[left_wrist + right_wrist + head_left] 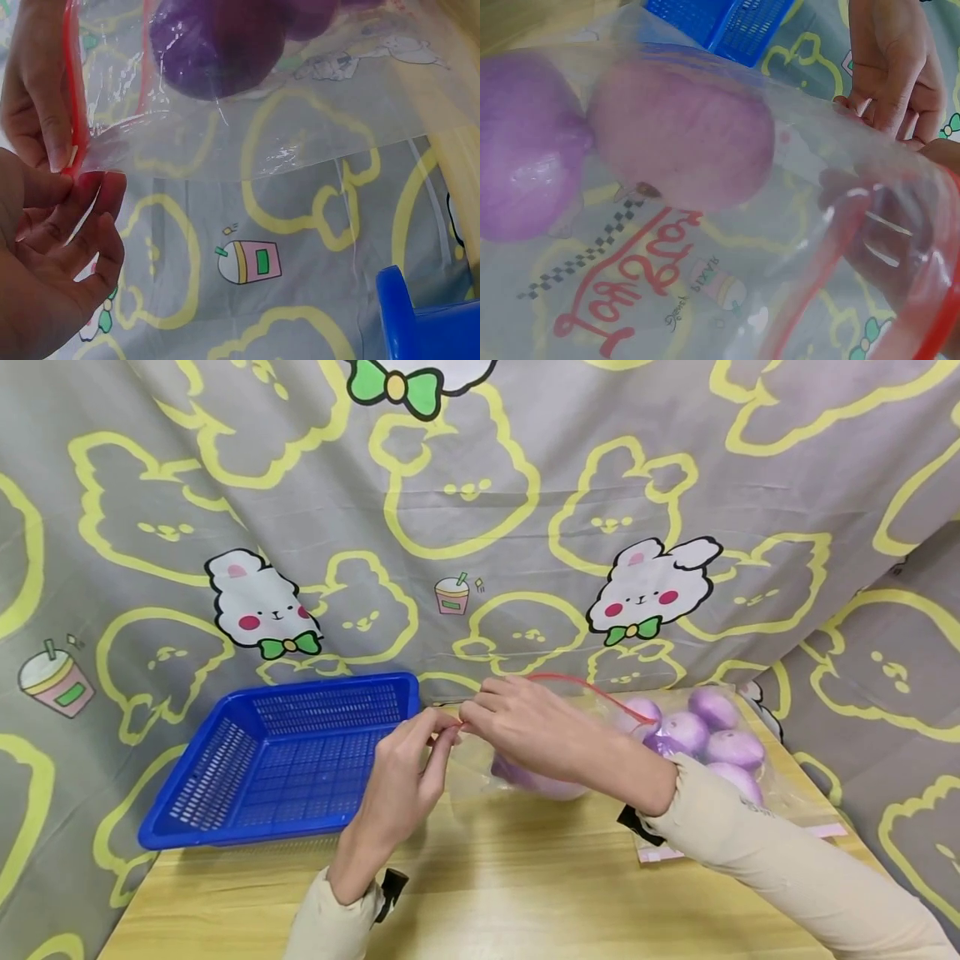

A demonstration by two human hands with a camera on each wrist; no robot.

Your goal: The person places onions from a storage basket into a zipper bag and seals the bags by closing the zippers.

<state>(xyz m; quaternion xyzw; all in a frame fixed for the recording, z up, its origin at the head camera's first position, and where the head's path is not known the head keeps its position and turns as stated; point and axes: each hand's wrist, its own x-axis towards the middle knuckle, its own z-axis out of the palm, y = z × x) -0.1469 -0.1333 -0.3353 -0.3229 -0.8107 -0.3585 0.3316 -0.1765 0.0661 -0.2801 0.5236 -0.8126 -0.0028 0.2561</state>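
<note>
A clear zip bag (225,142) with a red zip strip (592,687) hangs between my hands, with purple onions (682,135) inside. My left hand (405,774) pinches one end of the strip between thumb and forefinger, its other fingers loosely bent. Right beside it, the fingers of my right hand (528,727) pinch the same end, where a small pale slider (73,156) shows in the left wrist view. Red printed lettering (622,296) marks the bag's side. In the head view my right hand and forearm hide part of the bag.
A blue plastic basket (153,835) stands on the wooden table (495,893) to the left. At the right lies another clear bag with a pale pink strip (660,855), holding several purple onions (735,748). A grey patterned curtain (517,568) hangs close behind the table.
</note>
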